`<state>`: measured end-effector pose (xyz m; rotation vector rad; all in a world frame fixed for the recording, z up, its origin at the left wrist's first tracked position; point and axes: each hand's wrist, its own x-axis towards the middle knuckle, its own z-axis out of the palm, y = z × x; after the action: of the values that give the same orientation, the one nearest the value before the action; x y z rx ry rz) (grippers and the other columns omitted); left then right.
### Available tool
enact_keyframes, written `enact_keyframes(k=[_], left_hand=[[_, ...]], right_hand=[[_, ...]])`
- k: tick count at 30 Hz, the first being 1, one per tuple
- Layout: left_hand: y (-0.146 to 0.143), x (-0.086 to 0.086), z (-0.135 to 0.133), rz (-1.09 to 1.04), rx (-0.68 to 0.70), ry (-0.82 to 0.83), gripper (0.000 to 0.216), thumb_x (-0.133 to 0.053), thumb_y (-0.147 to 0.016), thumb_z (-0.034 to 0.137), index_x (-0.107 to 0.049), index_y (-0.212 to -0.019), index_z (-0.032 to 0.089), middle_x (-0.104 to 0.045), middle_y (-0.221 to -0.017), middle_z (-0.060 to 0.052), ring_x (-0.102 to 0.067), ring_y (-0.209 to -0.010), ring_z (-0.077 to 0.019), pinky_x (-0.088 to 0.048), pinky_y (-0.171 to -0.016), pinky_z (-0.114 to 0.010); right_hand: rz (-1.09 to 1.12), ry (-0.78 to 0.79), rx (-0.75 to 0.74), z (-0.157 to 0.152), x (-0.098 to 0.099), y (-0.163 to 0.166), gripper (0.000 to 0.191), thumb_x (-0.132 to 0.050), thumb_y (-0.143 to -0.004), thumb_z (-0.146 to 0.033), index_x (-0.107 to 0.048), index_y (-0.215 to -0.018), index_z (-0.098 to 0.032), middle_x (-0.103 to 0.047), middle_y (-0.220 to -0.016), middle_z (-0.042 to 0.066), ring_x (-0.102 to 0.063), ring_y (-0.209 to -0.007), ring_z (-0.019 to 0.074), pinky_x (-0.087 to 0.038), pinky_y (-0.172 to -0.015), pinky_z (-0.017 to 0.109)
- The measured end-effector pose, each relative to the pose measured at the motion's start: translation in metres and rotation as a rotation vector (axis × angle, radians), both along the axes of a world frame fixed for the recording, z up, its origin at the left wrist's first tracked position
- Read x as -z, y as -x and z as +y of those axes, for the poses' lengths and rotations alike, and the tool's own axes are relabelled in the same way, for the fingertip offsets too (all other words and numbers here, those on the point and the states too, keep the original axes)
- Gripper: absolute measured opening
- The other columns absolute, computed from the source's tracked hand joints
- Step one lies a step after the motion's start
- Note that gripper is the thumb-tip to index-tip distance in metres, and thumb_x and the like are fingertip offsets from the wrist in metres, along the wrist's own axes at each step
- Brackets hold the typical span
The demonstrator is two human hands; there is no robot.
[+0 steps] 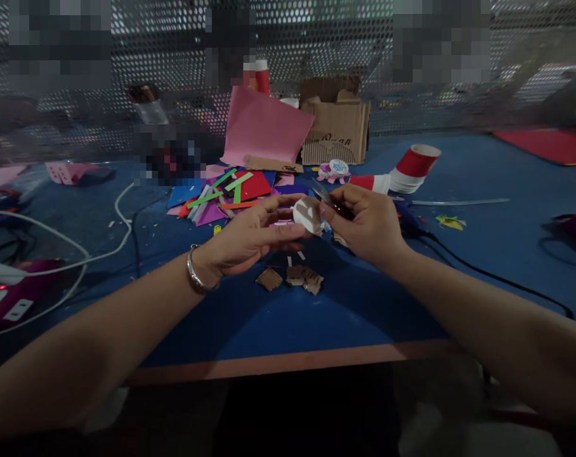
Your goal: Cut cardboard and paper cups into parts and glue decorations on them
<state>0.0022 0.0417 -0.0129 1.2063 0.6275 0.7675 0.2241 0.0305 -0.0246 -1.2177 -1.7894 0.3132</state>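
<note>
My left hand (250, 236) pinches a small round white-and-brown cardboard piece (307, 216) between thumb and fingers, above the blue table (364, 298). A metal bangle sits on that wrist. My right hand (364, 222) is closed round a pair of scissors (327, 198), whose blades meet the edge of the round piece. Brown cardboard scraps (292, 278) lie on the table just below both hands.
Coloured paper sheets and strips (226, 190) lie behind my hands, with a pink sheet (264, 127) and a cardboard box (338, 130) further back. Stacked red paper cups (406, 171) lie to the right. White cables (78, 254) and a glue gun (12, 298) are left; a black cable (483, 273) runs right.
</note>
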Motion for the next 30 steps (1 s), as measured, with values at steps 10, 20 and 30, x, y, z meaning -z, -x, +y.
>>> enact_keyframes(k=[10,20,30], left_hand=[[-0.005,0.005,-0.006,-0.034,-0.044,-0.185,0.046,-0.09,-0.078,0.02,-0.064,-0.116,0.022,-0.068,-0.121,-0.005,-0.071,-0.095,-0.0153,-0.063,-0.087,-0.032],[0.001,0.013,0.005,0.126,-0.296,-0.617,0.056,-0.094,-0.076,0.031,-0.059,-0.119,0.023,-0.066,-0.113,-0.005,-0.069,-0.099,-0.017,-0.061,-0.08,-0.026],[0.004,0.006,0.006,0.135,-0.166,-0.323,0.031,-0.078,-0.089,0.04,-0.074,-0.112,0.02,-0.071,-0.101,-0.005,-0.064,-0.08,-0.0136,-0.052,-0.067,-0.024]], right_hand=[[0.041,-0.086,-0.064,-0.005,0.001,0.008,0.021,-0.071,-0.089,-0.032,-0.056,-0.076,-0.022,-0.051,-0.065,-0.004,-0.04,-0.058,0.0112,-0.033,-0.056,0.029],[0.085,-0.015,-0.14,-0.014,0.0,0.006,0.049,-0.066,-0.094,-0.068,-0.067,-0.088,-0.019,-0.059,-0.074,-0.001,-0.05,-0.062,0.0108,-0.037,-0.056,0.027],[-0.091,-0.118,-0.09,-0.014,-0.003,-0.006,0.047,-0.067,-0.096,-0.064,-0.07,-0.094,-0.017,-0.064,-0.074,0.0,-0.054,-0.06,0.0118,-0.038,-0.059,0.029]])
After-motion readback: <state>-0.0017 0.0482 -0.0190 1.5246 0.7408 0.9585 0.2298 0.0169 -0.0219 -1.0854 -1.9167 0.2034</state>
